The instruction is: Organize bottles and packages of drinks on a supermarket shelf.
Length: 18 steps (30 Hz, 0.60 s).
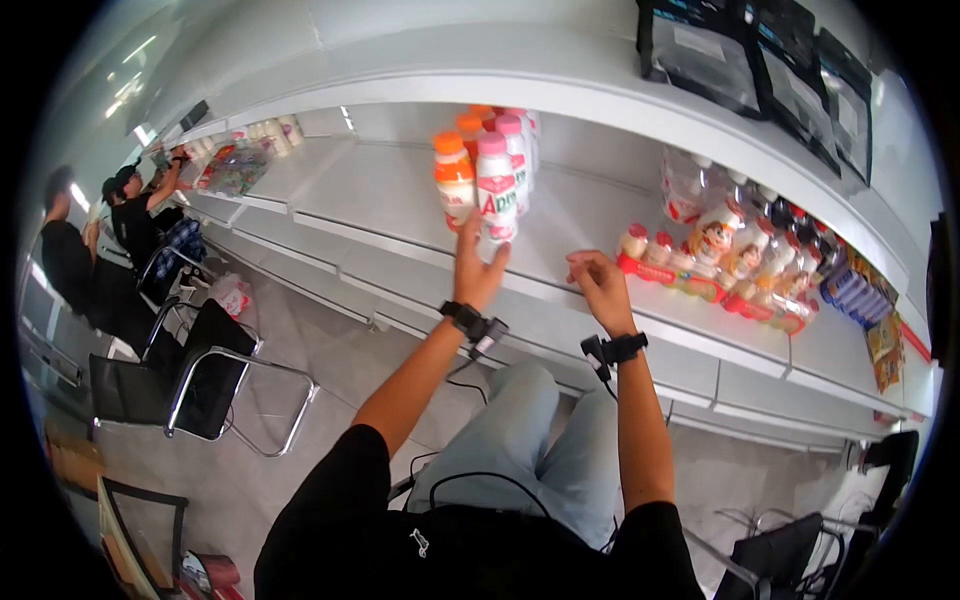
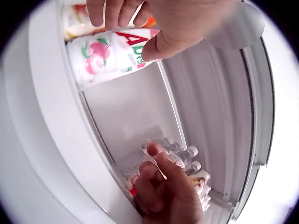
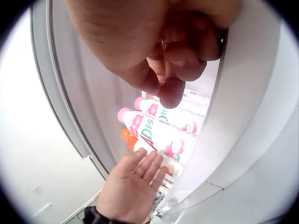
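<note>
A white bottle with a pink cap (image 1: 497, 185) stands at the shelf's front beside an orange-capped bottle (image 1: 453, 178). My left hand (image 1: 478, 270) reaches up to these two, its fingers extended. In the left wrist view, the thumb (image 2: 156, 49) lies over the pink-labelled bottle (image 2: 100, 58) and the other fingers overlap the orange-capped one. From the right wrist, the left palm (image 3: 128, 189) shows with its fingers spread along the bottles' side. My right hand (image 1: 603, 288) hovers by the shelf edge with loosely curled fingers and nothing in them.
More pink- and orange-capped bottles stand behind the front pair. Right of my hand are red-wrapped packs of small bottles (image 1: 665, 272) and blue packs (image 1: 858, 290). Black pouches (image 1: 700, 55) sit on the upper shelf (image 1: 560, 85). Chairs (image 1: 215, 360) and other people (image 1: 130, 215) are at left.
</note>
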Each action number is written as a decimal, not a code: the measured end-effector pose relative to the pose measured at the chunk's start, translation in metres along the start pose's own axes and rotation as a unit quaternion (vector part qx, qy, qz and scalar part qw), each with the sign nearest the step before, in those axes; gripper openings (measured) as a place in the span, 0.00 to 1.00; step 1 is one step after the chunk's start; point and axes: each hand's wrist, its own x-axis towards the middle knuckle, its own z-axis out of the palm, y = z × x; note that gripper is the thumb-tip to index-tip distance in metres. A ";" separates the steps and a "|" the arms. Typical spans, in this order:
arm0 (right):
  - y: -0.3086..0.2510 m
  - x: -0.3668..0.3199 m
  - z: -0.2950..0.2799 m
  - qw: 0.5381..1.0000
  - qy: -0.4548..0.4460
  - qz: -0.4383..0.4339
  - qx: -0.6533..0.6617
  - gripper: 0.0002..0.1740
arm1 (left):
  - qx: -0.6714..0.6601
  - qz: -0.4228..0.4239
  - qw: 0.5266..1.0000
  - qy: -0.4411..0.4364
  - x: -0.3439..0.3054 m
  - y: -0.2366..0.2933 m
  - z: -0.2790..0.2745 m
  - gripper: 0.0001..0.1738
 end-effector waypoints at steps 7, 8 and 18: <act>0.015 0.011 -0.006 0.999 -0.018 -0.029 -0.037 0.09 | 0.057 0.035 0.997 0.042 -0.002 -0.021 0.020 0.48; 0.010 0.010 -0.004 0.999 -0.015 -0.017 -0.028 0.09 | 0.061 0.012 0.997 0.048 -0.003 -0.012 0.021 0.47; 0.009 0.006 -0.003 0.999 -0.004 0.013 -0.030 0.08 | 0.125 0.026 0.991 0.041 0.004 -0.004 0.025 0.44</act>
